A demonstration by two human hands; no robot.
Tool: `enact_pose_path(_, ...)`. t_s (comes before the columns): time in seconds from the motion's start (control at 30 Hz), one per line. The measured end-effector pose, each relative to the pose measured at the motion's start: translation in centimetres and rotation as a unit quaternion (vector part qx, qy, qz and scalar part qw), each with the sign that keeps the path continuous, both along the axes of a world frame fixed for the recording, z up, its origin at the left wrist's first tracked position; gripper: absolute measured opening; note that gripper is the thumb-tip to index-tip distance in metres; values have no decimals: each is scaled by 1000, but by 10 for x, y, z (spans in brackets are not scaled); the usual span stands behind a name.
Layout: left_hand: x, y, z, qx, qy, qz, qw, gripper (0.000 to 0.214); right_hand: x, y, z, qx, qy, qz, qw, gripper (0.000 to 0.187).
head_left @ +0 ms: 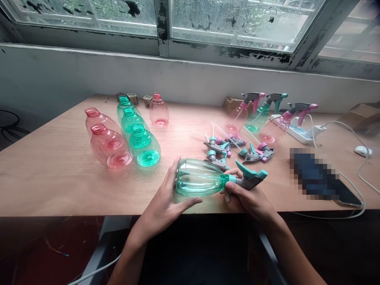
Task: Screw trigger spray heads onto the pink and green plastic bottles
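I hold a clear green spray bottle [199, 178] on its side just above the near edge of the wooden table [59, 174]. My left hand [166, 204] cups the bottle's base with thumb and fingers curled round it. My right hand [247, 198] is closed round the bottle's neck and the grey-and-green trigger head [251, 176] fitted there. Several loose trigger heads [234, 148] with clear dip tubes lie just beyond the bottle.
Several open pink and green bottles [127, 138] without heads stand at the left. Three bottles with trigger heads [261, 116] stand at the back right. A white power strip [299, 132], cables, a white mouse [362, 151], a blurred dark device [317, 176] and a cardboard box [360, 116] occupy the right.
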State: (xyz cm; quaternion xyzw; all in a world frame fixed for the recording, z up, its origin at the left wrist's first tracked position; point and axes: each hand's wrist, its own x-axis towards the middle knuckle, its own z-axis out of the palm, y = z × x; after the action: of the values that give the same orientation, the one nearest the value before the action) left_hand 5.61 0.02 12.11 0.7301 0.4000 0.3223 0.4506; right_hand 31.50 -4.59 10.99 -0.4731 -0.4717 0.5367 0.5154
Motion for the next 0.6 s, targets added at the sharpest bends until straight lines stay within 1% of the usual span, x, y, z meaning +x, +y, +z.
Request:
enact_pose_path(0.23,0,0,-1,7,-2,0,1000,104,0,0,-2,-5,20,-2,1000,32)
enact_pose_path(0.43,0,0,-1,1,4,5,1000,105,2,0,-3,-3,13,0,1000,29)
enact_pose_path(0.6,1,1,-1,10,-3,5,1000,104,2,-1,-2,-7,9,-8,1000,32)
